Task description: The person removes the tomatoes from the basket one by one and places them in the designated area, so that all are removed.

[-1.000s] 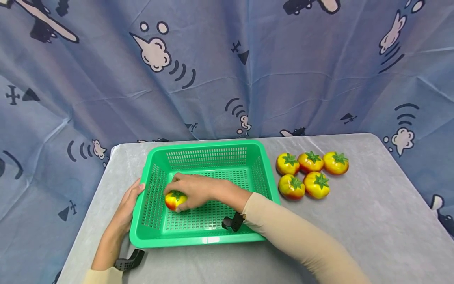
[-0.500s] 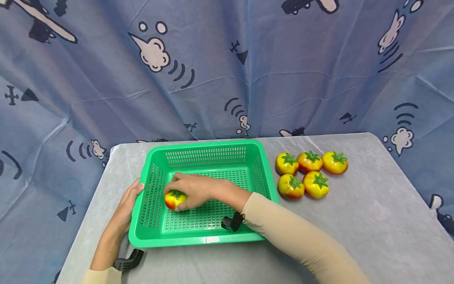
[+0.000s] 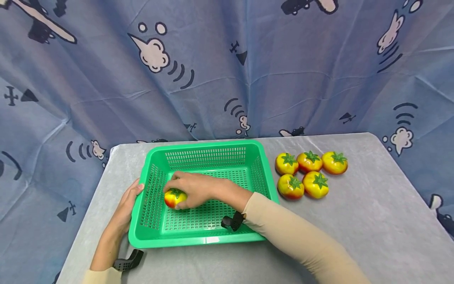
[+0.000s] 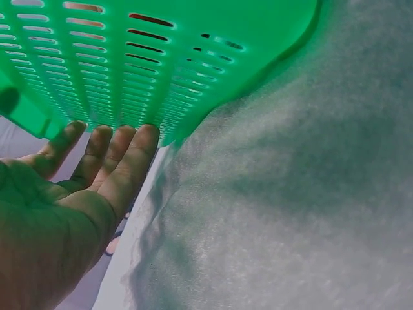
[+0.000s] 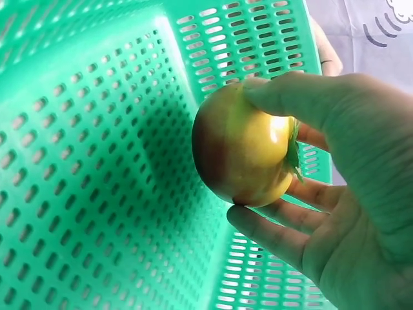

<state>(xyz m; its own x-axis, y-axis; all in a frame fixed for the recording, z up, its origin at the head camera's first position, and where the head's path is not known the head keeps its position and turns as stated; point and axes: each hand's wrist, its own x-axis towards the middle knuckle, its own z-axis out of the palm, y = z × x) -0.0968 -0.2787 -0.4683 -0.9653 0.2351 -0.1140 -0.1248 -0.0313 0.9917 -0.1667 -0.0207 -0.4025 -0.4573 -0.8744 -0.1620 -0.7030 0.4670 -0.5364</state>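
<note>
A green plastic basket (image 3: 173, 238) with slotted walls stands on the table. Inside it, near its left wall, my right hand (image 3: 198, 191) grips a yellow-and-red tomato (image 3: 174, 199) with a green leafy top. Seen from the right wrist, the thumb is on one side of the tomato (image 5: 242, 148) and the fingers are on the other, with basket floor behind it. My left hand (image 3: 127, 203) is at the basket's left side. The left wrist view shows its fingers (image 4: 132, 158) nearly straight, fingertips against the outside of the slotted wall.
To the right of the basket, several more tomatoes (image 3: 317, 184) sit in a close group on the grey tabletop (image 3: 372, 228). A blue patterned curtain (image 3: 213, 79) hangs behind the table's back edge. Black straps with small devices (image 3: 129, 261) are on both wrists.
The right hand and its tomato have risen very slightly in the head view. The left hand, the basket and the other tomatoes stay in place.
</note>
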